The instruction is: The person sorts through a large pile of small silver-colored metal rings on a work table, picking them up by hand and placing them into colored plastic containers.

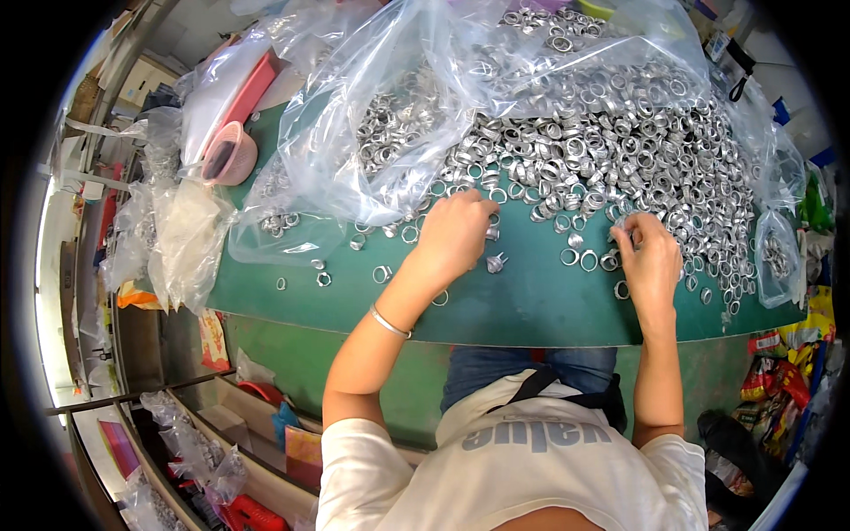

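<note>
A large heap of silver metal rings (611,146) spreads over the green tabletop (540,305). My left hand (456,232) is closed at the near edge of the heap, with rings right beside its fingertips; what it holds, if anything, is hidden. At the right, my right hand (652,261) pinches a metal ring (620,227) between thumb and fingers. Several loose rings lie between the hands, among them a plain ring (589,259). A small pronged metal piece (496,264) rests apart, just right of my left wrist.
A clear plastic bag (350,159) with rings stands behind my left hand, and another clear bag (602,75) drapes over the heap's far side. A pink cup (230,155) and a pink tray (251,87) are at the far left. A small bag of rings (779,258) hangs at the right edge.
</note>
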